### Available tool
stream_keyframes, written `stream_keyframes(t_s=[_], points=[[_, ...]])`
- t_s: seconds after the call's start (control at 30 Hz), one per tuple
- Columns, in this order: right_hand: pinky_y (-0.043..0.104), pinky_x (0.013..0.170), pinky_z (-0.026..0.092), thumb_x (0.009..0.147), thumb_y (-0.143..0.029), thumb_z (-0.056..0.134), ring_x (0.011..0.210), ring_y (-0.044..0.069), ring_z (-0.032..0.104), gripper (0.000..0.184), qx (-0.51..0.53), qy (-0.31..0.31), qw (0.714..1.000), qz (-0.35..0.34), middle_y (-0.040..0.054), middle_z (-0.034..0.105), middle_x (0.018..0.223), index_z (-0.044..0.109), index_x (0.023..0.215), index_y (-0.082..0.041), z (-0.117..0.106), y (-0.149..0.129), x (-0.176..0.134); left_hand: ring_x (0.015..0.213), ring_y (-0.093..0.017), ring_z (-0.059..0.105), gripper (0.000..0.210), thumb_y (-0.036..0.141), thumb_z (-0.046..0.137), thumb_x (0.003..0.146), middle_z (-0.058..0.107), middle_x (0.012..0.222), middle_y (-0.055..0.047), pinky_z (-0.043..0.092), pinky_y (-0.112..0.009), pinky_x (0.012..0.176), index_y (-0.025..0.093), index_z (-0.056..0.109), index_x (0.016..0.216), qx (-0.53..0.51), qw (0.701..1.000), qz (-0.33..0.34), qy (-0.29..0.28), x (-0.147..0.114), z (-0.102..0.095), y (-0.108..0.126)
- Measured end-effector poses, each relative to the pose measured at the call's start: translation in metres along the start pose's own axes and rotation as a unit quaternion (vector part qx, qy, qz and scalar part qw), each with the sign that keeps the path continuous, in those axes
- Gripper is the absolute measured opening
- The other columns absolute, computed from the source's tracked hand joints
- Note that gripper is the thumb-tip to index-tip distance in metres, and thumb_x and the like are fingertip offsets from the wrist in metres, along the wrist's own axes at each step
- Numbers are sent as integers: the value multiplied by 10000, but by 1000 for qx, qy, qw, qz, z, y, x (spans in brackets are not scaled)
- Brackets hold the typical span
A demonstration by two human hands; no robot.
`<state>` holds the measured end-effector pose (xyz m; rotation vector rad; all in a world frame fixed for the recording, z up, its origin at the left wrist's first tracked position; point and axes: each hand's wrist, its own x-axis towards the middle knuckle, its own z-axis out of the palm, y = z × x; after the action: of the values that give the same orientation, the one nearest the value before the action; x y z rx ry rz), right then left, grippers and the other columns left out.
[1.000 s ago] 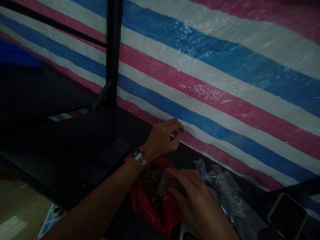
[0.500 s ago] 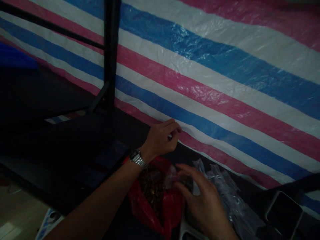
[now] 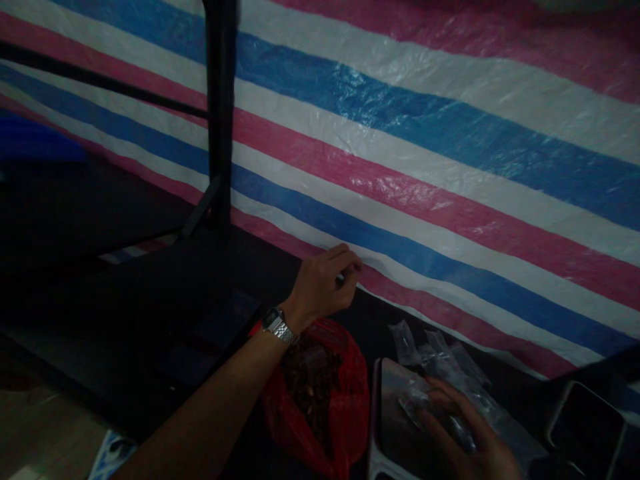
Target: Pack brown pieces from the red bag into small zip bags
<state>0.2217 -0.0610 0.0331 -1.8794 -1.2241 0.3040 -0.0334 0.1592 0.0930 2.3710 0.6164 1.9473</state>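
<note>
My left hand (image 3: pixel 327 280), with a silver watch at the wrist, is held in front of the striped sheet, beyond the red plastic bag (image 3: pixel 350 413). Its fingers are curled together, and whatever may be in them is hidden. The red bag lies open below my left wrist, with small brown pieces (image 3: pixel 313 393) and a clear plastic item inside. My right hand (image 3: pixel 465 433) grips a small clear plastic bag (image 3: pixel 413 400) over the flat grey plate of what looks like a small scale (image 3: pixel 393 427). What that clear bag contains is hard to make out.
Several clear plastic bags (image 3: pixel 475 387) lie right of the scale. A dark-topped square device (image 3: pixel 587 427) is at the far right. A striped plastic sheet (image 3: pixel 425 167) hangs behind the dark table (image 3: pixel 190 287), and a black post (image 3: pixel 220 113) stands at left.
My right hand has moved right and down, carrying the clear bag from the red bag's edge to over the scale. My left hand has kept its curled pose.
</note>
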Motion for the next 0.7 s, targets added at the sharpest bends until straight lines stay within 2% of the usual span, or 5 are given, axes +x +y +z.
stream_keyframes(t_s=[0.1,0.27,0.4,0.5,0.7], points=[[388,854,665,686,-550,843,1039,343,794,394,1,31,999,-19,58,851,1091,846,971,-278,-3,8,0,522,-89,477,215,38,513,839,677,764,10,382,-230,518,195,660,838,8,1000,2,-1,0,0,-1],[424,867,638,827,-620,730,1038,359,770,414,14,218,976,18,83,834,1038,801,986,-245,-11,28,-7,518,-92,493,224,35,507,840,677,768,11,387,-234,512,199,660,848,11,1000,3,-1,1,-2,-3],[420,899,584,915,-590,662,1052,349,740,392,23,298,954,33,95,809,1015,758,960,-212,-5,40,-18,513,-97,471,218,43,509,840,656,738,18,373,-243,509,199,661,833,9,1000,9,0,1,-2,-3],[394,898,547,953,-574,631,1015,314,724,387,42,302,952,-10,82,785,991,739,960,-202,-1,43,-23,511,-96,463,224,41,502,843,637,726,20,361,-244,504,194,662,815,9,1000,12,0,2,-2,-2],[405,913,541,939,-579,645,990,312,729,388,51,236,970,-39,85,783,988,749,930,-205,-3,47,-26,532,-110,489,238,29,509,807,620,698,30,383,-254,537,202,673,813,22,1000,19,2,3,-2,-2]])
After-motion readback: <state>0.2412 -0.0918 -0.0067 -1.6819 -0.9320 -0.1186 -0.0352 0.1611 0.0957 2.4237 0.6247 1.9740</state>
